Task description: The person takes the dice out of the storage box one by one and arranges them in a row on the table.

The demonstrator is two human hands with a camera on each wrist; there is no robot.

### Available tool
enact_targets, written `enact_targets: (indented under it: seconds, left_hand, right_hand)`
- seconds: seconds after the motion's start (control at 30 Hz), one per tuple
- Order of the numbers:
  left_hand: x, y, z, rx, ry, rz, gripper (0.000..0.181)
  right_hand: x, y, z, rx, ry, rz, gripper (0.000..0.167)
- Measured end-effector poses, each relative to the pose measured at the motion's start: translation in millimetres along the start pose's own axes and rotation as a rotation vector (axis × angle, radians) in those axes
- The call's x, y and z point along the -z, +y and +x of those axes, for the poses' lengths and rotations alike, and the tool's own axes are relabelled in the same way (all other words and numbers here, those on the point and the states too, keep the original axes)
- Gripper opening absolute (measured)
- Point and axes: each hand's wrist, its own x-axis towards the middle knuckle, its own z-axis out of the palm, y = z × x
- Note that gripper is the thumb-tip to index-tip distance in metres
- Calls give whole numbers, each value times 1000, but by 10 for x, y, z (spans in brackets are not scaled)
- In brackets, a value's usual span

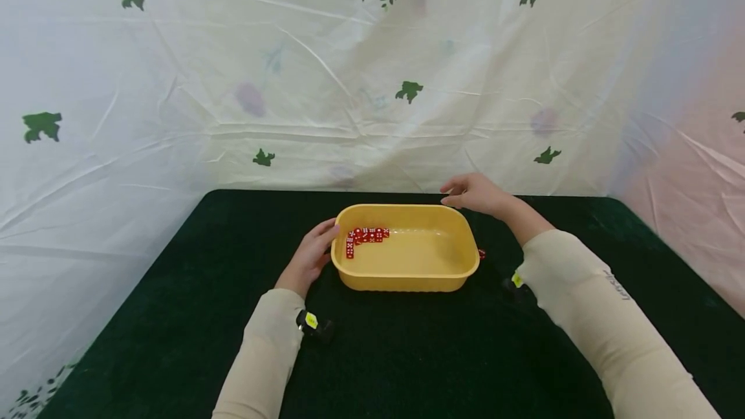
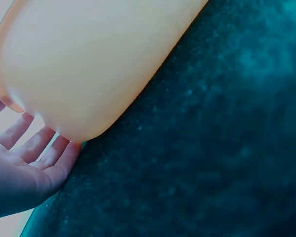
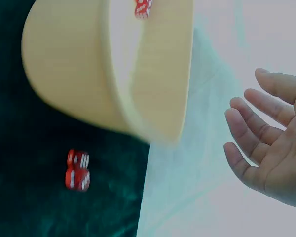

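Near edge: Two pale sleeves (image 1: 588, 302) reach forward over a dark green cloth (image 1: 407, 354), the left arm from the near left, the right arm angling inward from the near right, a small dark device strapped at each wrist
Left hand (image 1: 310, 256): Stretched toward the left end of a yellow tub (image 1: 401, 283), palm turned to it, fingers slightly apart and nearly straight, tips touching the outer wall and rim
Yellow tub: Upright on the cloth between the two arms, long side facing near
Loose dice (image 3: 78, 170): At least two, red with white markings, on the cloth just beyond the tub's right end, blurred in the right wrist view
Dice in the tub (image 1: 368, 236): A red cluster at the left end, one arm of it running near to far, the other to the right
Right hand (image 1: 478, 195): Raised by the tub's far right corner, wrist bent to the left, fingers loosely curved and apart, thumb clear of them, palm bare
Far side: A pale hanging cloth (image 1: 326, 70) printed with green leaves
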Motion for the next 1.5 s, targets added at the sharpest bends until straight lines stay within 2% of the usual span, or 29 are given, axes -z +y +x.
enact_targets:
  seconds: [0.17, 0.33, 0.57, 0.67, 0.83, 0.87, 0.93, 1.3, 1.5]
  left_hand:
    - [-11, -19, 4, -5, 0, -2, 36]
    - [-18, -37, 11, -5, 2, -1, 36]
    - [-12, -32, 15, -4, 2, -4, 36]
    - [-14, -20, 15, -4, -2, -5, 36]
    - [-13, 1, 6, -5, 1, -5, 36]
    - [-13, 3, 6, -6, 1, -4, 36]
    - [-12, 5, 5, -4, 2, -3, 37]
    - [-4, -1, -4, -12, -2, 1, 36]
    - [-1, 6, -9, -13, -7, 5, 36]
  right_hand:
    - [-141, -117, 97, 40, 10, -1, 34]
    - [-303, -198, 192, 71, -17, 31, 32]
    - [-500, -247, 326, 118, -32, 162, 31]
    - [-586, -178, 427, 164, -31, 228, 31]
    - [-712, -190, 492, 123, -18, 279, 30]
    - [-724, -250, 459, 85, -16, 275, 30]
    - [-772, -261, 474, 62, -11, 284, 29]
    - [-991, -401, 532, -4, -46, 340, 27]
    - [-1098, -363, 551, -40, -69, 336, 25]
